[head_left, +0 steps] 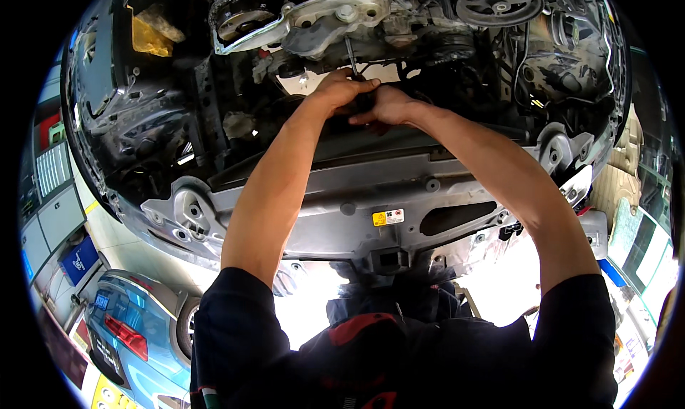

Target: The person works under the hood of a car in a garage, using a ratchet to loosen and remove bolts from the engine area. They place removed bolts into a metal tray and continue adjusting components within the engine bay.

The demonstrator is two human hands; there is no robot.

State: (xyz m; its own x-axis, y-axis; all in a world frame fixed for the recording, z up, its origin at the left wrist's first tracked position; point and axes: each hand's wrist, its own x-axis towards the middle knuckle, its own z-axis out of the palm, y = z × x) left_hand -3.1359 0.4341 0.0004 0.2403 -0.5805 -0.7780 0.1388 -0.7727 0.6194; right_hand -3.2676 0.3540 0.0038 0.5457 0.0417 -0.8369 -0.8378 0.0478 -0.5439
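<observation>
Both my arms reach over the front of a car into its opened engine bay. My left hand [340, 91] is closed around the lower part of a slim metal-shafted hand tool [350, 51], its thumb pointing right. The shaft rises to the underside of the engine's grey metal casing [335, 20]; the end of the tool is hard to make out there. My right hand [391, 106] meets the left one, fingers curled at something dark between the two palms, mostly hidden.
The grey front crossmember [335, 188] with a yellow and white label [388, 217] runs below my forearms. A black pulley [499, 2] sits at the engine's upper right. Yellowish material [151, 37] lies at upper left. A blue car [143, 338] stands at lower left.
</observation>
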